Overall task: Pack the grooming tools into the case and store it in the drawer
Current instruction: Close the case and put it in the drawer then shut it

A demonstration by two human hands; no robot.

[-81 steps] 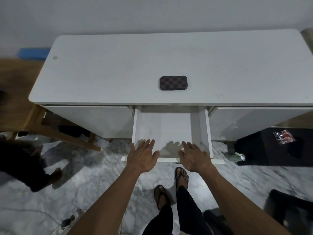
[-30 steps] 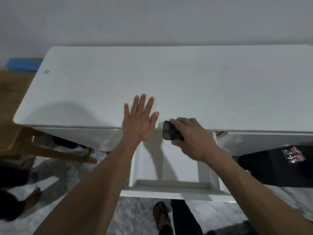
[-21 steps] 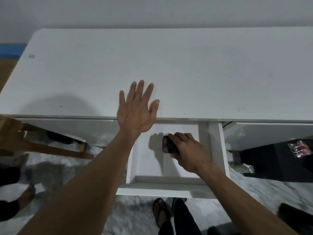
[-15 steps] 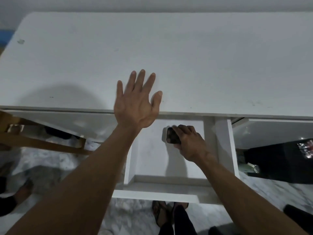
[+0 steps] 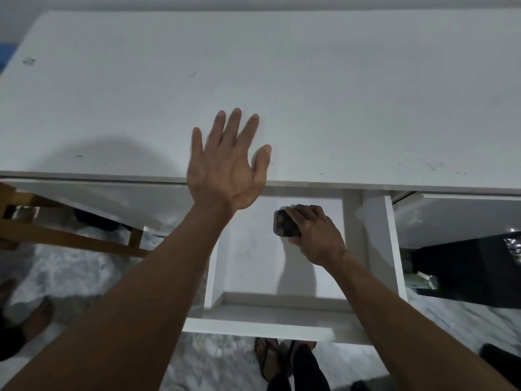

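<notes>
The dark checkered grooming case (image 5: 283,223) is closed and sits low inside the pulled-out white drawer (image 5: 267,324), near its back. My right hand (image 5: 313,234) is curled over the case and grips it; most of the case is hidden under the fingers. My left hand (image 5: 228,167) lies flat with spread fingers on the front edge of the white cabinet top (image 5: 310,94), holding nothing, just left of the drawer opening.
Closed drawer fronts flank the open drawer on both sides. A wooden frame (image 5: 70,238) stands at the left below the cabinet. A dark low object (image 5: 465,272) is at the right. My sandalled feet (image 5: 270,359) stand on marble floor below the drawer front.
My right hand took the case off the cabinet top and lowered it into the open drawer. My left hand moved from the drawer front up onto the cabinet edge.
</notes>
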